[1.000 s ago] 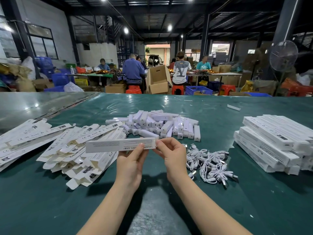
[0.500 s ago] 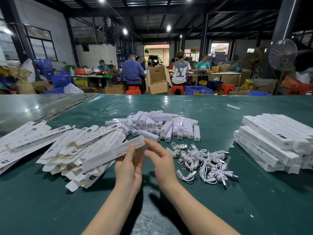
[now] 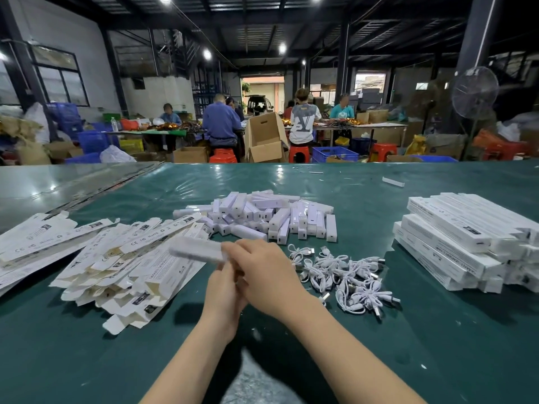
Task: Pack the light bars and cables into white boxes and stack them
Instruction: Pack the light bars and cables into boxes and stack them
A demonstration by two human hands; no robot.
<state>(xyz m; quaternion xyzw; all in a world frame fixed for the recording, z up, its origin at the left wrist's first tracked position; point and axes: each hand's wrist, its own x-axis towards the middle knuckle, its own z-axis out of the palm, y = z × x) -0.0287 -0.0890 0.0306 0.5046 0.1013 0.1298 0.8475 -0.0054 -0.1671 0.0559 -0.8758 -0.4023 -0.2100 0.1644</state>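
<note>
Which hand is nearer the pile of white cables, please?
Right. The right hand, gripping the white box, is just left of the cables; the left hand is farther left, partly beneath it.

1 wide-angle view, worn on the person's head, faces forward and down across the green table [image 3: 437, 360]. The left hand [image 3: 223, 293] and right hand [image 3: 267, 275] sit nearest, low at centre. The far hall with seated workers [image 3: 221, 123] fills the top third.
</note>
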